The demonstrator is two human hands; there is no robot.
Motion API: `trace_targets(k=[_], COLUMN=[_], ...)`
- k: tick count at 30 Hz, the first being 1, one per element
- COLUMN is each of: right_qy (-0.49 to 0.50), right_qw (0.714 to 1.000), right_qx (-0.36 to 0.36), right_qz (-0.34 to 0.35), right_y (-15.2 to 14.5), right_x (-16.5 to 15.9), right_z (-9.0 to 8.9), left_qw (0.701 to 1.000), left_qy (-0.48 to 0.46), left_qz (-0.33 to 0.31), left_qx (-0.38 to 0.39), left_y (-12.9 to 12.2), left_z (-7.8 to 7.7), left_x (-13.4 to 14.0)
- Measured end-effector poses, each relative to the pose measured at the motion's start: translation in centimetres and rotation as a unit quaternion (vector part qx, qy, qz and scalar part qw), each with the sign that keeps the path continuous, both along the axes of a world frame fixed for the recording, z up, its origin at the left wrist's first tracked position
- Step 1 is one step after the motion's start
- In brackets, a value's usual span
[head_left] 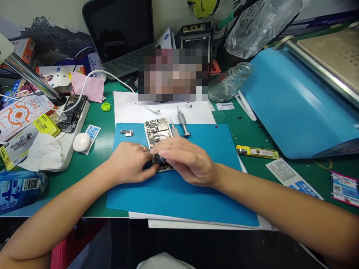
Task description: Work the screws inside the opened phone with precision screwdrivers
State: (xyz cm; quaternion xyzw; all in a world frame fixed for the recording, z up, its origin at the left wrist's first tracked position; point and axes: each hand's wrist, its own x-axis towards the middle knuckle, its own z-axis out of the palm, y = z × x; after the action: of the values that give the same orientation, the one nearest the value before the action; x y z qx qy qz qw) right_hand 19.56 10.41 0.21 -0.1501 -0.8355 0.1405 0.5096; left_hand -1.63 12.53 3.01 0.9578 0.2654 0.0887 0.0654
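An opened smartphone (pixel 156 127) with its inner parts bare lies on the blue mat (pixel 179 198). At its lower left edge my left hand (pixel 133 162) grips it, with the fingers curled and the thumb at the side. My right hand (pixel 190 160) is closed above the phone's lower half, fingertips meeting those of the left. Only a bit of something small and grey shows under the right fingers. Just beyond that hand lie a grey screwdriver (pixel 182 118) and a second, lighter screwdriver (pixel 174 129), partly hidden. A small metal phone part (pixel 127 133) rests left of the phone.
A white cable (pixel 123 83) ends on the white paper (pixel 126 108) behind the mat. To the left are a white earbud case (pixel 82 142) and a crumpled tissue (pixel 43 153). A yellow cutter (pixel 257 152), a glass jar (pixel 230 82) and a blue sheet (pixel 286 108) lie right.
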Motion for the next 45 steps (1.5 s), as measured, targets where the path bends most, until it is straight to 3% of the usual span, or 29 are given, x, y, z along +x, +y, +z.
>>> trace_targets(k=[6,12,28,45], right_qy=[-0.019,-0.003,-0.022,-0.008], right_qw=[0.999,1.000,0.998,1.000], right_qx=[0.003,-0.007,0.027,0.003], right_qz=[-0.037,-0.011,-0.055,-0.025], right_y=[0.01,-0.08,-0.35,-0.33], right_x=[0.04,-0.11,-0.10,-0.25], right_z=[-0.02,0.08,0.51,0.46], left_qw=[1.000,1.000,1.000,0.999], left_qy=[-0.006,0.013,0.009,0.035], left_qz=[-0.002,0.006,0.004,0.008], left_qx=[-0.003,-0.006,-0.012,-0.029], left_y=[0.00,0.03,-0.01,-0.03], left_z=[-0.03,0.01,-0.19,-0.01], left_x=[-0.02,0.05,0.02,0.10])
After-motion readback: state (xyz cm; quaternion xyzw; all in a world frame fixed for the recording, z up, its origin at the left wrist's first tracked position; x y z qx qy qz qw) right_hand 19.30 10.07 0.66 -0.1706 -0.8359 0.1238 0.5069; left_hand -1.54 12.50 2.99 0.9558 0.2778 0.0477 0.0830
